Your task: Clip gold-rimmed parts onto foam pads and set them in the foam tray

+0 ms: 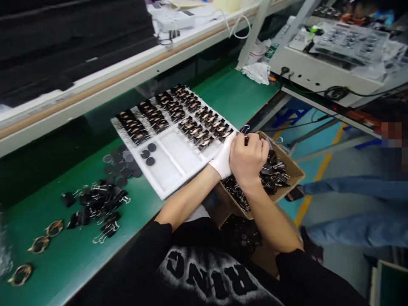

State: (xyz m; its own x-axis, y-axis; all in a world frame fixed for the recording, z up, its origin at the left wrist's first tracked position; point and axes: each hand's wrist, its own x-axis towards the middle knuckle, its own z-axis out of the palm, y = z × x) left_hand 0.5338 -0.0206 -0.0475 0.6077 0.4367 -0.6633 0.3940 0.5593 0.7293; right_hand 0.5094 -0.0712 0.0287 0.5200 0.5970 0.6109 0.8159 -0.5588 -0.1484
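Observation:
My left hand (225, 158), in a white glove, and my bare right hand (249, 158) are pressed together near the right corner of a white tray (159, 180). Both are closed around a black binder clip (245, 128); only its wire handle and a little of its body show above the knuckles. My right hand covers most of the left fingers. In the tray lie rows of binder clips (132, 126) clamped on tan-edged pieces, and a few dark discs (150, 161). Below my hands stands a cardboard box (295, 180) with many loose binder clips (274, 172).
On the green table (134, 225) lie a heap of binder clips (98, 202), a pile of grey discs (123, 163) and three ring-shaped parts (40, 244). A shelf edge (127, 68) runs behind the tray. At right are an equipment bench (328, 72) and another person's legs (350, 212).

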